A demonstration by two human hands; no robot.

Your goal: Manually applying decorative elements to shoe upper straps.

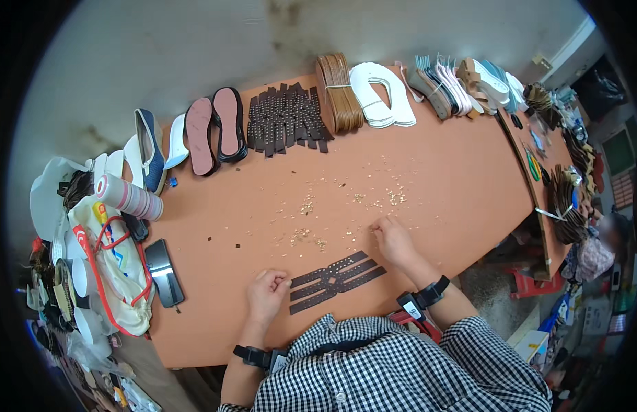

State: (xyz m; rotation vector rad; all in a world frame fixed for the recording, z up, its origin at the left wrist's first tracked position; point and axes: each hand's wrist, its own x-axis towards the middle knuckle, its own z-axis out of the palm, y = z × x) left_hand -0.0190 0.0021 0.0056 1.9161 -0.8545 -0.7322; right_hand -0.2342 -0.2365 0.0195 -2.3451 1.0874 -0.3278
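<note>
A dark brown shoe upper piece [331,280], cut into strips and dotted with small studs, lies flat near the table's front edge. My left hand [266,295] is curled closed at the left end of its strips, thumb and finger together; what is between them, if anything, is too small to see. Above the piece's right end is my right hand [392,240], fingers pinched beside the loose gold bits; anything in the pinch is hidden. Small gold stud-like bits [306,207] are scattered over the middle of the brown table [215,288].
Along the back lie studded dark strips [285,120], brown strip bundles [339,93], white U-shaped pieces [404,103], pink-topped soles [200,134] and a blue shoe [150,151]. A thread cone [130,198], cloth bag [116,268] and black case [165,273] crowd the left. Another person [596,254] sits far right.
</note>
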